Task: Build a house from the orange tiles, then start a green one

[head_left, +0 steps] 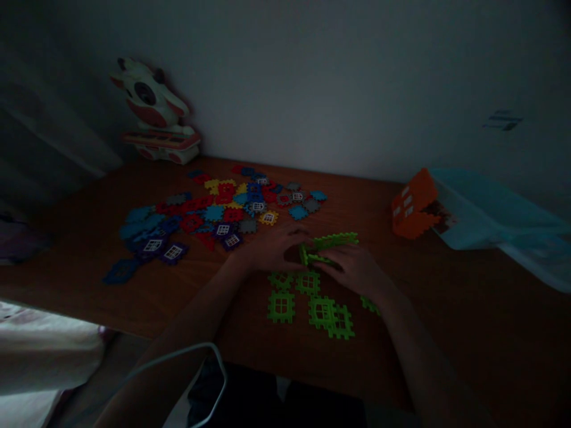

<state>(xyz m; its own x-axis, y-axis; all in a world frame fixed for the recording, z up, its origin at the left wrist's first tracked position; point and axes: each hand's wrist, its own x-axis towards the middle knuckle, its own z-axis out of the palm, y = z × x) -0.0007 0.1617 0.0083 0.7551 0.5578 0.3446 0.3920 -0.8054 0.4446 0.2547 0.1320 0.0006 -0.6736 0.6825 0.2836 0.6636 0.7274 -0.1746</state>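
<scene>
My left hand (277,246) and my right hand (352,267) grip a small structure of joined green interlocking tiles (334,241) just above the table. The left fingers close on its left end; the right fingers wrap its near side and hide part of it. Beneath and in front lie loose green window tiles, among them one tile (281,307) on the left and an overlapping pair (322,312) nearer the table's front edge. Another green tile (370,305) is partly covered by my right forearm.
A spread of red, blue, yellow, grey and purple tiles (214,213) covers the table's left middle. An orange tile house (413,205) stands at right beside a pale blue plastic container (486,208). A cow-shaped toy keyboard (156,113) stands back left. A white cable (214,346) crosses my left forearm.
</scene>
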